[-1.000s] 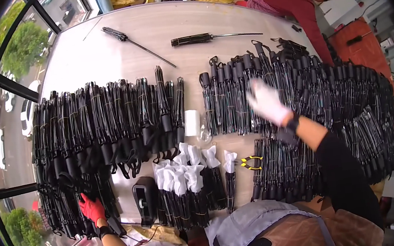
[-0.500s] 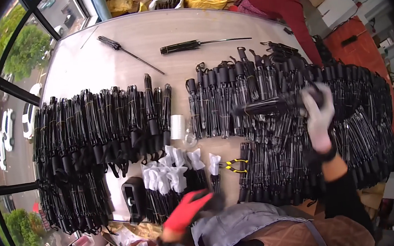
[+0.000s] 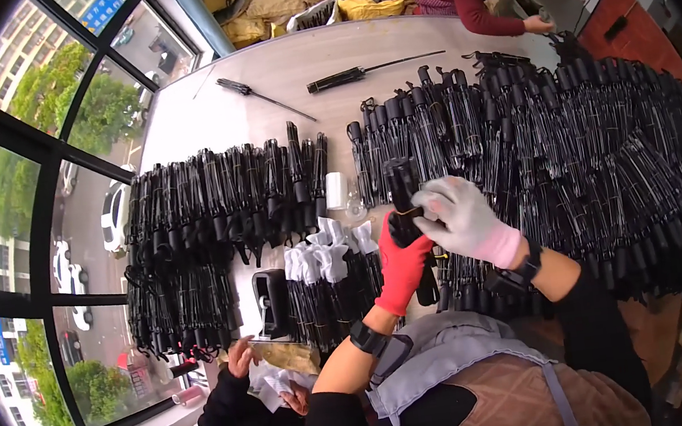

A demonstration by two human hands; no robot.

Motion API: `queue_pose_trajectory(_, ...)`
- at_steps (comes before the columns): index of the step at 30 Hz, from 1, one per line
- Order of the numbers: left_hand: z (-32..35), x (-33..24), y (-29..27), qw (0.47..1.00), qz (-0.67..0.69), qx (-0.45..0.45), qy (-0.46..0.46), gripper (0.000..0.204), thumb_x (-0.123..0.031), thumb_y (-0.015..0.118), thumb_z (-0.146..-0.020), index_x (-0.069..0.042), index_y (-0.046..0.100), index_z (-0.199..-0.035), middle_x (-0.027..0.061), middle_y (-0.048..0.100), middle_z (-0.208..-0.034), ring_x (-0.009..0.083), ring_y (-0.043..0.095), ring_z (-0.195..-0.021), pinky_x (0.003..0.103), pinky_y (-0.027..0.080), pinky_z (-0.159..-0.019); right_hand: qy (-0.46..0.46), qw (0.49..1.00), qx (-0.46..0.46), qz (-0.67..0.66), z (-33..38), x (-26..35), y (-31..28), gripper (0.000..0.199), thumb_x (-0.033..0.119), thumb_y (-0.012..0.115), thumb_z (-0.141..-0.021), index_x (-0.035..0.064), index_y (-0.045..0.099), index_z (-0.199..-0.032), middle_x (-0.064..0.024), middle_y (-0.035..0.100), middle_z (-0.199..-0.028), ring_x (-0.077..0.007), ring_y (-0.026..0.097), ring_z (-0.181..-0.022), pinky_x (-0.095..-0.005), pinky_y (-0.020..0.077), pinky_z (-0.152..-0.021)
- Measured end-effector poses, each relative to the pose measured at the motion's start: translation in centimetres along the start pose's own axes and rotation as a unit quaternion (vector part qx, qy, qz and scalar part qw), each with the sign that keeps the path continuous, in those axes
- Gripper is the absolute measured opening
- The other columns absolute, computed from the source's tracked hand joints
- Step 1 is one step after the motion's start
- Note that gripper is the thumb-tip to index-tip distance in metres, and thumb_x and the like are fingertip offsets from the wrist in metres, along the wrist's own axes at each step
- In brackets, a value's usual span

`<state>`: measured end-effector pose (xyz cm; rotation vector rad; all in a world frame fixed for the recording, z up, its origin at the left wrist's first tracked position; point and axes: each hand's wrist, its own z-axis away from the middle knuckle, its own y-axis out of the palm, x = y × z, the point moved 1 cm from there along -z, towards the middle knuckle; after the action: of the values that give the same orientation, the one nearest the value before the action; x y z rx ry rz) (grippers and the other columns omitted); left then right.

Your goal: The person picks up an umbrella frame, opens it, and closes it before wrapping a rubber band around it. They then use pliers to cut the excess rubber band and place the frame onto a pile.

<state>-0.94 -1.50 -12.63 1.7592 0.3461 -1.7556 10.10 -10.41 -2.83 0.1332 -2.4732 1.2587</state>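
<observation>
The red-gloved left hand (image 3: 403, 258) wraps a folded black umbrella frame (image 3: 401, 179) above the table (image 3: 388, 35), apparently steadying it for the white-gloved right hand (image 3: 467, 222), whose bent fingers sit against its side, though whether they pinch anything I cannot tell.

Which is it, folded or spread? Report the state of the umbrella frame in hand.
Folded: the umbrella frame forms one narrow, dark bundle in the left hand, with no ribs fanned outward.

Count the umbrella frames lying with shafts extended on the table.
2: a slanted frame on the far part of the table, and a nearly level frame to its right. Others may be hidden.
</observation>
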Motion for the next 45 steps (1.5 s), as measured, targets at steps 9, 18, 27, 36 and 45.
queue_pose_trajectory(9,3.2,-0.2,-3.8,0.997,0.018,-0.07,0.005,0.03,-0.001,0.067,-0.08,-0.004,0.054,-0.107,0.003,0.061,-0.104,0.0117,0.056,-0.094,0.028,0.047,-0.079,-0.037,0.995,-0.049,0.077,1.0,2.7,6.7,0.018,0.02,0.069,-0.075,0.0086,0.058,-0.083,-0.0067,0.055,-0.093,-0.0243,0.057,-0.086,-0.0391,0.0468,-0.069)
queue_pose_trajectory(18,2.6,2.1,-5.4,0.901,-0.426,-0.063,0.05,0.042,-0.009,0.071,-0.077,-0.005,0.054,-0.116,0.0112,0.065,-0.094,0.0185,0.063,-0.089,0.03,0.049,-0.076,0.251,0.916,0.078,-0.302,5.5,2.8,6.5,0.02,0.02,0.062,-0.083,0.0017,0.057,-0.081,-0.0064,0.051,-0.068,-0.0258,0.058,-0.065,-0.0392,0.0473,-0.063)
queue_pose_trajectory(27,2.8,-2.3,-7.3,0.907,-0.301,0.267,-0.125,0.046,-0.017,0.073,-0.077,-0.005,0.055,-0.118,0.0088,0.065,-0.09,0.0219,0.064,-0.081,0.035,0.051,-0.074,0.442,0.382,-0.011,-0.811,11.8,0.8,-4.4,0.023,0.027,0.053,-0.095,0.0066,0.062,-0.09,0.001,0.051,-0.062,-0.0084,0.046,-0.047,-0.0213,0.0349,-0.041)
queue_pose_trajectory(36,-3.1,-7.5,-1.0,0.809,0.432,0.395,-0.043,0.043,-0.031,0.061,-0.09,-0.006,0.053,-0.124,0.0079,0.062,-0.1,0.0226,0.062,-0.083,0.039,0.051,-0.08,0.502,0.465,0.091,-0.723,9.0,5.5,1.7,0.024,0.02,0.053,-0.095,0.0023,0.059,-0.109,-0.0052,0.058,-0.077,-0.0166,0.059,-0.072,-0.0319,0.0506,-0.069)
queue_pose_trajectory(45,-2.8,-10.4,1.5,0.915,0.399,0.06,-0.025,0.035,-0.03,0.055,-0.094,-0.005,0.055,-0.118,0.0053,0.055,-0.084,0.0216,0.058,-0.076,0.041,0.051,-0.079,0.172,0.975,0.034,-0.137,3.3,4.9,-1.0,0.036,0.032,0.058,-0.094,-0.0018,0.055,-0.107,-0.0091,0.064,-0.086,-0.0176,0.062,-0.076,-0.0304,0.0489,-0.065)
